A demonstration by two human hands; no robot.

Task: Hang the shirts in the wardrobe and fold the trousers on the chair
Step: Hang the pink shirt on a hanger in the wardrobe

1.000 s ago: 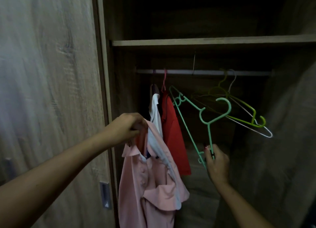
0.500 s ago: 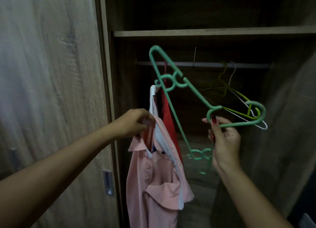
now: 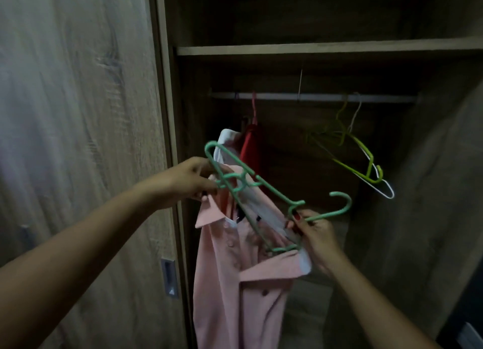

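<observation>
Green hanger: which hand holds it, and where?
Right hand pinches the green hanger by its neck; left hand grips the pink shirt by its collar.

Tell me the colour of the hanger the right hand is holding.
Mint green; the hanger shows best in the head view.

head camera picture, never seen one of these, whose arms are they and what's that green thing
No machine here: a person wears a camera on the head, so this single picture looks forward and down at their own arms. They face an open wardrobe. The left hand grips a pink shirt by the collar. The right hand pinches a green hanger near its hook, and the hanger lies across the collar. On the rail hang a red garment, a yellow hanger and a white hanger.
</observation>
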